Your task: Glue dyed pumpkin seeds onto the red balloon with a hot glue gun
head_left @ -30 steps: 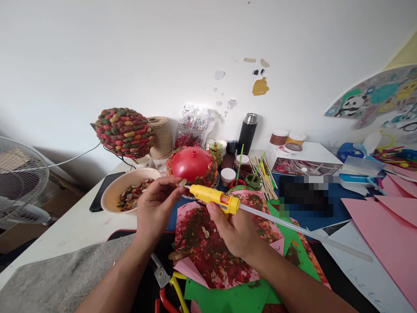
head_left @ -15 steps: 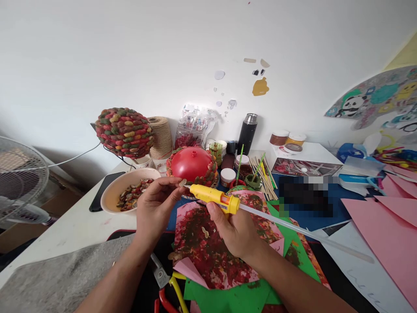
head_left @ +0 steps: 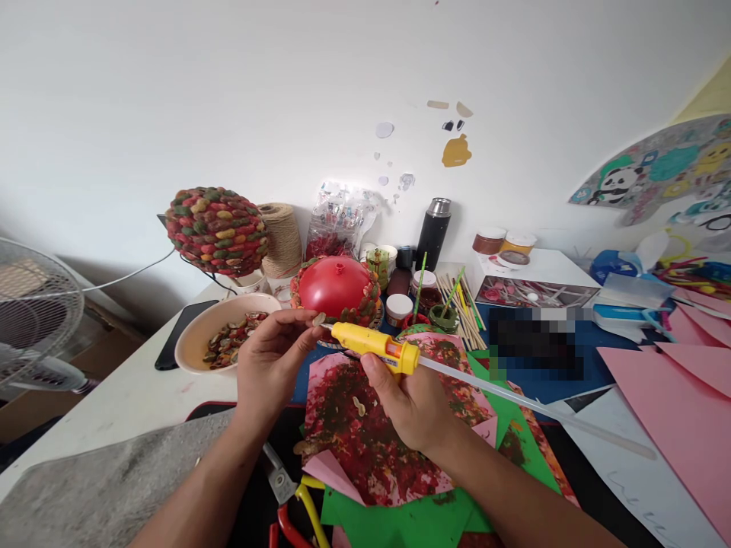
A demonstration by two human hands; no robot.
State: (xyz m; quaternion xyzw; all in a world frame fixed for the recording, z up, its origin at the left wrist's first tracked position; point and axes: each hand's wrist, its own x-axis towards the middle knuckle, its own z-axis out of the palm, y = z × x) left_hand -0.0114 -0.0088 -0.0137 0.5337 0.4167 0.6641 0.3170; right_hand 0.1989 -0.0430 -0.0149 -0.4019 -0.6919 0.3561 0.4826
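Observation:
My left hand [head_left: 274, 354] pinches a peanut shell [head_left: 320, 320] between thumb and fingers. Wrapped around a yellow hot glue gun [head_left: 374, 348] is my right hand [head_left: 411, 403], and the gun's nozzle is at the shell. A long clear glue stick [head_left: 502, 392] juts from the back of the gun. Just behind both hands sits a red balloon [head_left: 336, 291], ringed around its lower part with painted shells. Left of it, a pale bowl [head_left: 191, 354] contains several coloured shells. Under my hands lies a paint-stained pink sheet [head_left: 365, 457] with loose shell pieces on it.
A ball covered in painted shells [head_left: 215, 232] stands at the back left beside a twine spool [head_left: 279, 240]. Paint jars [head_left: 398, 308], wooden sticks [head_left: 467, 316] and a black thermos [head_left: 434, 236] line the back. Scissors [head_left: 282, 483] lie in front; a fan [head_left: 34, 312] is far left.
Almost nothing differs. The view has shifted very slightly; both hands keep the same hold, with the glue gun's nozzle still at the peanut shell.

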